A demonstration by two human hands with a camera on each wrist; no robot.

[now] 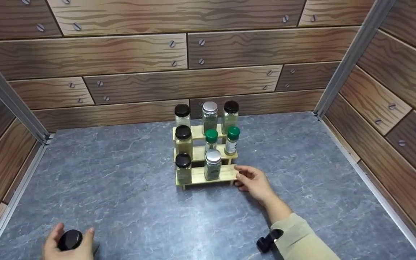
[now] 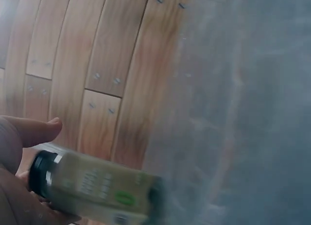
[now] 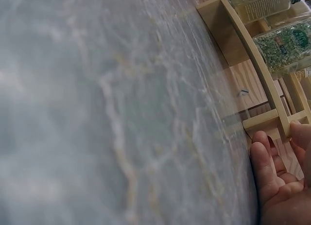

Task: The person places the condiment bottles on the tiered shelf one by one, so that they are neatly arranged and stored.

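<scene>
A pale wooden three-tier spice rack stands on the grey marbled table, carrying several spice jars. My right hand pinches the right end of its lowest tier. In the right wrist view, the thumb lies at the shelf edge with curled fingers below. At the lower left, my left hand is spread around a black-capped spice jar. Its thumb stands apart from the cap, while other fingers are beside or behind it. The jar's contact with the table is unclear.
On the front tier are a black-capped jar and a silver-capped jar. Green-capped jars occupy the middle tier. Wood-patterned walls enclose the table at the back and sides. A black device sits at the right wrist.
</scene>
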